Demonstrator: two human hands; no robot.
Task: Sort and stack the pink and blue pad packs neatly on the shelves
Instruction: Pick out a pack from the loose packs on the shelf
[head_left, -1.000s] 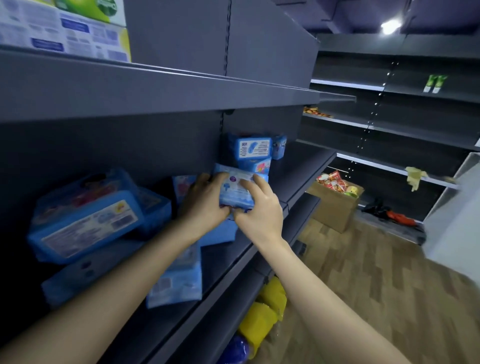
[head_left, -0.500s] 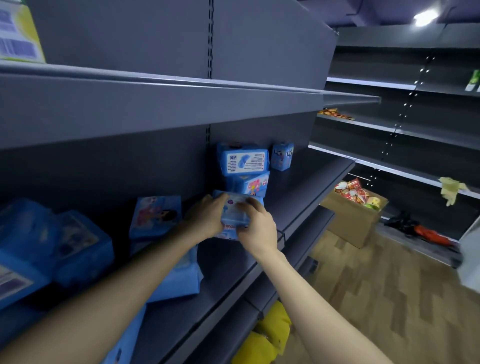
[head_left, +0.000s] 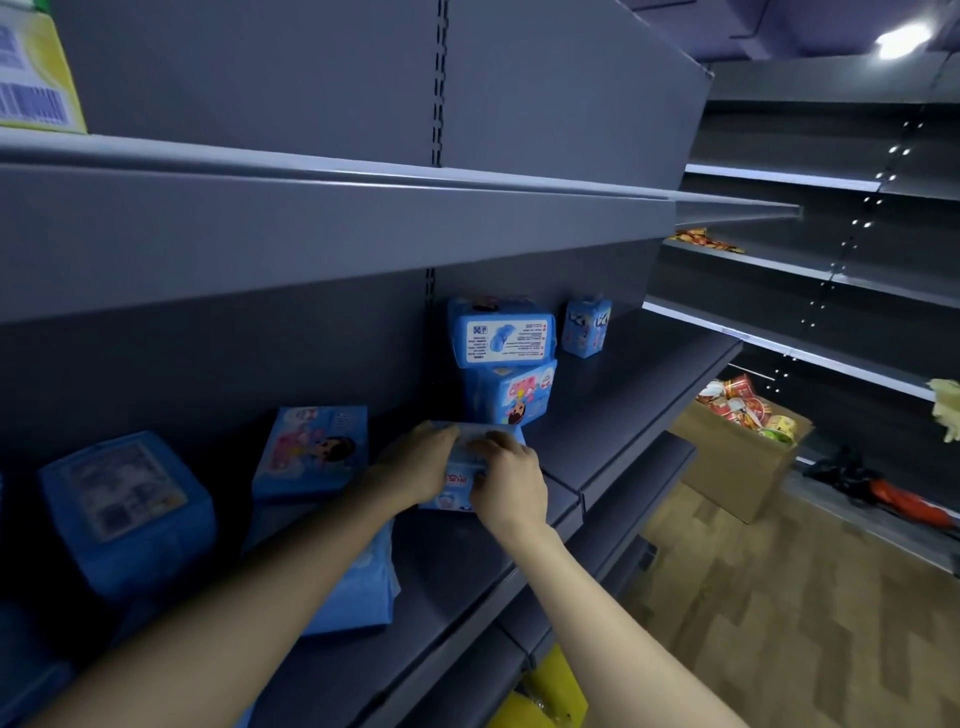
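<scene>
Both my hands hold one small blue pad pack (head_left: 457, 480) low over the grey shelf (head_left: 613, 415). My left hand (head_left: 415, 462) grips its left side and my right hand (head_left: 511, 486) grips its right side and top. Just behind it stand two blue packs stacked, the upper one (head_left: 501, 332) on the lower one (head_left: 511, 397). A small blue pack (head_left: 586, 326) stands further right. A blue and pink pack (head_left: 311, 449) leans on the back wall to the left, with a bigger blue pack (head_left: 127, 512) beyond it and a flat one (head_left: 363, 592) under my left forearm.
An upper shelf (head_left: 337, 208) overhangs the hands, with a yellow box (head_left: 36, 67) at its left end. A cardboard box of snacks (head_left: 743, 441) sits on the wooden floor to the right. Yellow packs (head_left: 545, 696) lie on the lower shelf. More grey shelving runs along the right.
Both hands have carried the blue pack lower and toward the shelf, in front of the two stacked packs. The view has shifted right, so the left-hand packs slid out.
</scene>
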